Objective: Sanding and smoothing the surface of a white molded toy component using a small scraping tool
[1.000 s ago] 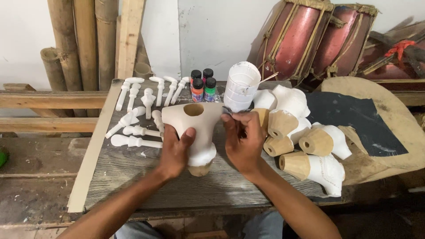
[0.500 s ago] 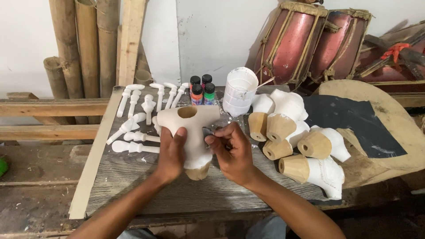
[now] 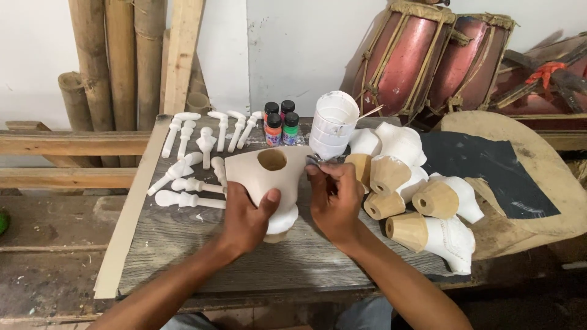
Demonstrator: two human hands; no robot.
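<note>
Both forearms rise from the bottom edge toward mid-frame. The left hand (image 3: 247,217) wraps around the pale carved wooden piece (image 3: 269,183), thumb across its front, holding it upright on the plank table (image 3: 183,244). The right hand (image 3: 333,198) pinches a small grey scrap (image 3: 317,160) against the piece's upper right corner; what the scrap is stays unclear.

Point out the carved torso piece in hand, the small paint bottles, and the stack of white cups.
carved torso piece (image 3: 264,177), head view, on its pale front below the neck hole.
small paint bottles (image 3: 280,122), head view, middle of the cluster.
stack of white cups (image 3: 331,127), head view, on its side wall.
</note>
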